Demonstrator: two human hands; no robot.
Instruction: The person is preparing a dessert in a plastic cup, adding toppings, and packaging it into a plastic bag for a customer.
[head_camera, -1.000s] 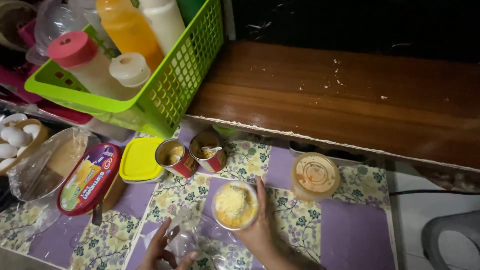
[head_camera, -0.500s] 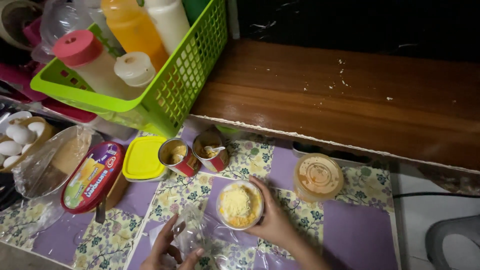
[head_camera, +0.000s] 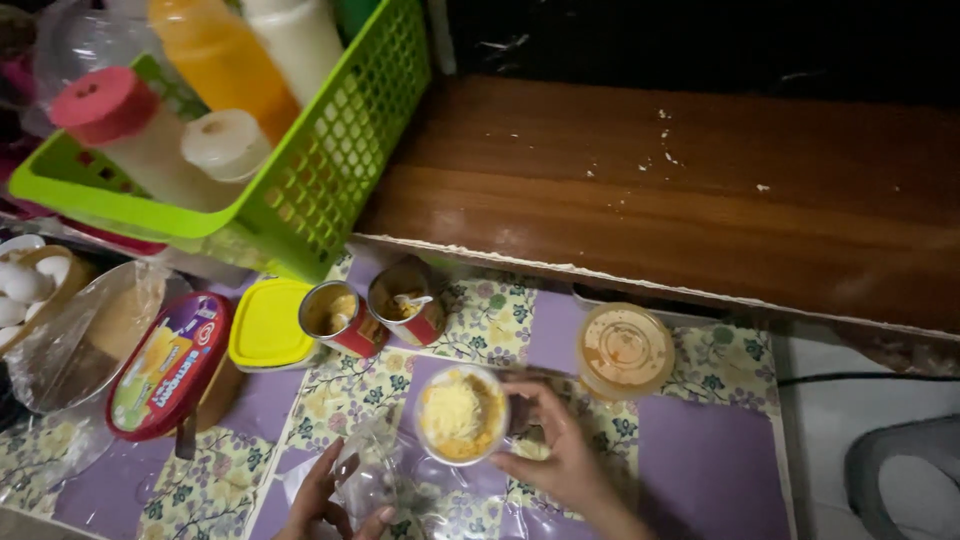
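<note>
right hand fingers wrap round cup of shredded cheese, upright, mouth up. left hand at 8 o'clock pinches clear plastic bag.

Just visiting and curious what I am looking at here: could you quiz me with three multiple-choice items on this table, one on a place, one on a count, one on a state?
1. Where is the green basket?
A. upper left
B. lower right
C. centre

2. How many open tin cans stand beside the yellow lid?
A. two
B. five
C. none

3. What is the right hand doing?
A. lying flat on the bare table
B. holding the round cup of shredded cheese
C. lifting the basket

Answers:
1. A, it fills the upper left corner.
2. A, two cans stand side by side.
3. B, its fingers wrap the cup's side.
</note>
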